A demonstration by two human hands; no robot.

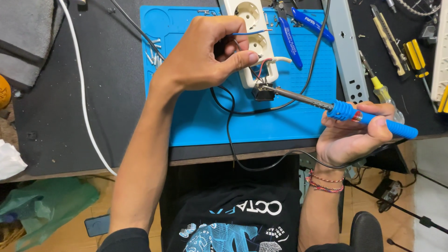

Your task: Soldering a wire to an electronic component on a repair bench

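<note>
While pinching thin wires [254,33] in left hand [205,51] over white power strip [252,39] on blue mat [200,116], right hand [350,137], grip clamped on soldering iron [345,112], tip at black switch [264,92]; joint seemingly unfinished, 2 wires loose.

Our bare forearms, our left hand [203,51] without rings, red and multicoloured thread bracelets at the wrist of our right hand [352,135], black short-sleeved T-shirt printed in white and pale blue
</note>
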